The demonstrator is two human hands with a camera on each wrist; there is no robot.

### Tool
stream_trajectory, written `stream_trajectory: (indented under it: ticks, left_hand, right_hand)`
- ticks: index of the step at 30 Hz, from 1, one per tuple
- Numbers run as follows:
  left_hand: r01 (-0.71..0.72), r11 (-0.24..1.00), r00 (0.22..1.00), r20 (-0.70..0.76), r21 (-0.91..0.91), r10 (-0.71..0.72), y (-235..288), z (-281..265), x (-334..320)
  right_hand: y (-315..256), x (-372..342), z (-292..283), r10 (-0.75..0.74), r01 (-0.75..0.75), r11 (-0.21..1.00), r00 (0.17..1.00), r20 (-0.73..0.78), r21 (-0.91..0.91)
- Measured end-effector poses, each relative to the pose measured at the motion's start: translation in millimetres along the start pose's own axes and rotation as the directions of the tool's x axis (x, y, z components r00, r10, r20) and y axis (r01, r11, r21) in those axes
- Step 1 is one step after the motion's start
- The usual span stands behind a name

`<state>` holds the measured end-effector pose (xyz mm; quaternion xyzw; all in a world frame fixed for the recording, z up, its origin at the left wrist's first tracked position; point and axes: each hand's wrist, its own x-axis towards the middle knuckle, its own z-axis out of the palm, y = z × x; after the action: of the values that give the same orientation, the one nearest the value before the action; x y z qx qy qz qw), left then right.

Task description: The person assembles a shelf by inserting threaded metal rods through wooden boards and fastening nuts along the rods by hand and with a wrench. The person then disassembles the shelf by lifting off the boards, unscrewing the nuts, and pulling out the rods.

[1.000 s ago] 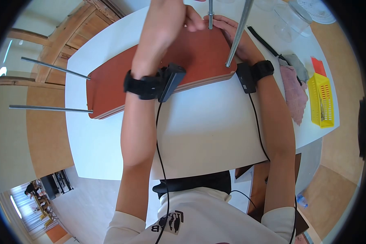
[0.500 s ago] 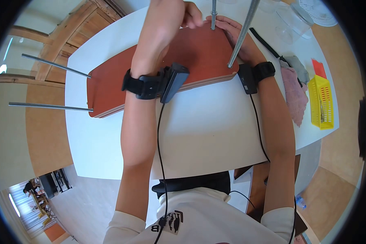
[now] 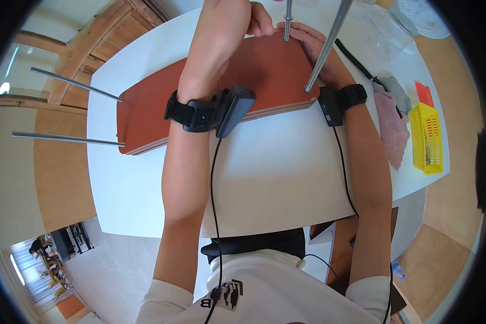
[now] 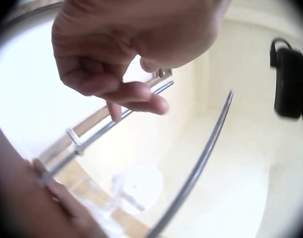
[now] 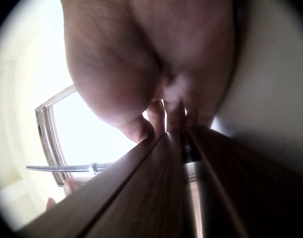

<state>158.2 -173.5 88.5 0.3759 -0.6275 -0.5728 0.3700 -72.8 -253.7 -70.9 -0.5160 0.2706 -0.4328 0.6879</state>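
A stack of reddish-brown boards [image 3: 254, 65] lies across the white table, with steel rods standing out of it. At its far right corner, one rod [image 3: 288, 21] carries a small collar; a longer rod [image 3: 326, 48] rises from the near right corner. My left hand [image 4: 136, 44] is beside the collared rod with its fingers loosely bent, and one fingertip overlaps the rod in the left wrist view. Nothing shows in its grasp. My right hand [image 5: 156, 54] holds the right end of the boards, its fingers [image 3: 302, 33] bent round the far corner.
Two more rods, one of them [image 3: 70, 139] lower, point left from the boards' left end. On the right lie a black strap [image 3: 353, 59], a pink cloth [image 3: 391, 121] and a yellow basket [image 3: 426, 135]. A clear jar [image 3: 389, 35] stands at the back right. Cables hang from both wrist cameras.
My left fingers have drawn in slightly from the rod and are more bent. The boards, rods and both hands have shifted slightly right in the head view; my right hand keeps its hold.
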Motion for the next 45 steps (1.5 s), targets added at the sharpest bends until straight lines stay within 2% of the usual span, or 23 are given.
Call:
stream_trajectory:
  ticks: [1,2,4,5,8,10,12,14,16,22,24,25,26,27,28,29,30,36,39,41,42,44,45]
  left_hand:
    - [0.012,0.985,0.863,-0.5,0.17,0.076,-13.8,42.4,12.4]
    - [0.012,0.985,0.862,-0.501,0.17,0.076,-22.5,65.2,14.6]
    - [-0.259,0.821,0.649,-0.538,0.509,0.539,-30.0,88.4,14.2]
    - [-0.184,0.94,0.84,-0.45,0.288,0.302,-16.4,78.2,10.1]
    - [-0.294,0.889,0.909,-0.185,0.353,0.374,-26.2,62.9,16.3]
    - [-0.061,0.911,0.927,-0.314,0.409,0.203,-15.8,47.9,7.3]
    - [-0.074,0.985,0.994,0.066,-0.159,0.086,10.6,17.5,-15.6]
    - [-0.025,0.995,0.998,-0.056,0.1,0.031,-9.2,22.1,0.1]
    - [-0.117,0.94,0.82,-0.502,0.32,0.273,-25.4,46.9,17.0]
    - [-0.347,0.874,0.877,-0.214,0.34,0.431,-34.6,59.1,17.6]
    - [0.101,0.943,0.872,-0.484,0.317,0.07,-8.6,62.0,6.5]
    - [0.101,0.943,0.874,-0.481,0.317,0.068,3.1,36.5,4.8]
    - [0.032,0.999,0.999,0.024,-0.031,-0.031,15.8,-4.1,3.6]
    - [0.147,0.921,0.852,0.52,-0.362,0.068,21.0,-25.9,3.1]
    - [0.147,0.92,0.852,0.519,-0.362,0.068,10.8,-8.3,6.1]
    - [-0.102,0.99,0.995,-0.009,-0.093,0.102,-8.9,26.2,12.2]
    - [-0.163,0.948,0.82,-0.496,0.275,0.285,-23.5,47.3,16.2]
    - [-0.324,0.856,0.868,-0.233,0.403,0.438,-33.8,61.0,16.4]
    - [0.098,0.939,0.855,-0.511,0.33,0.091,-4.8,44.5,5.6]
    - [-0.086,0.996,0.986,0.145,0.03,0.081,14.0,3.2,-9.7]
    - [-0.087,0.996,0.986,0.144,0.03,0.082,4.3,11.4,-4.6]
    - [-0.212,0.928,0.803,-0.487,0.308,0.345,-16.9,53.8,9.2]
    - [-0.212,0.927,0.801,-0.488,0.309,0.346,-33.4,49.6,19.3]
  right_hand:
    - [-0.8,0.5,1.8,-0.02,0.02,1.0,0.999,0.034,0.0]
    - [-0.7,0.5,2.4,-0.02,0.02,1.0,0.999,0.036,0.0]
    - [-2.4,0.3,3.5,-0.013,0.013,1.0,0.999,0.043,-0.01]
    - [-3.6,-0.8,3.8,-0.013,0.014,1.0,0.999,0.046,-0.011]
    - [-3.0,-0.5,2.2,-0.017,0.019,0.998,0.999,0.049,-0.054]
    - [4.0,3.5,-5.0,-0.049,0.053,0.997,0.995,0.084,-0.048]
    - [0.5,1.0,-1.9,-0.028,0.03,0.999,0.999,0.047,-0.043]
    - [-2.2,-0.4,1.8,-0.008,0.008,0.999,1.0,0.017,-0.036]
    - [-3.8,-1.6,3.4,0.003,-0.003,0.999,1.0,0.01,-0.038]
    - [5.0,2.8,-5.4,0.024,-0.024,1.0,0.999,-0.022,-0.003]
    - [5.7,3.1,-6.5,0.032,-0.032,0.999,0.999,-0.022,0.002]
    - [6.0,3.4,-6.5,0.04,-0.04,0.999,0.999,-0.016,0.005]
    - [2.9,1.4,-3.6,0.041,-0.04,0.999,0.999,-0.018,0.007]
    - [-2.6,-2.1,1.4,0.016,-0.016,1.0,1.0,0.003,-0.024]
    - [-5.6,-3.9,4.6,-0.007,0.009,0.998,1.0,0.026,-0.055]
    - [-5.3,-3.5,4.5,-0.006,0.008,0.998,1.0,0.028,-0.055]
    - [-5.1,-2.5,3.7,-0.008,0.01,0.999,0.999,0.039,-0.052]
    - [-2.3,-1.1,1.7,0.003,-0.003,0.999,1.0,0.019,-0.041]
    - [-6.5,-3.7,2.4,-0.041,0.05,0.992,0.996,0.077,-0.116]
    - [-7.9,-4.5,3.6,-0.052,0.066,0.99,0.993,0.106,-0.126]
    - [-8.5,-5.3,4.9,-0.042,0.053,0.992,0.995,0.093,-0.114]
    - [-6.9,-4.4,6.0,-0.032,0.041,0.994,0.996,0.083,-0.102]
    - [-3.8,-2.5,4.3,-0.048,0.054,0.996,0.996,0.073,-0.075]
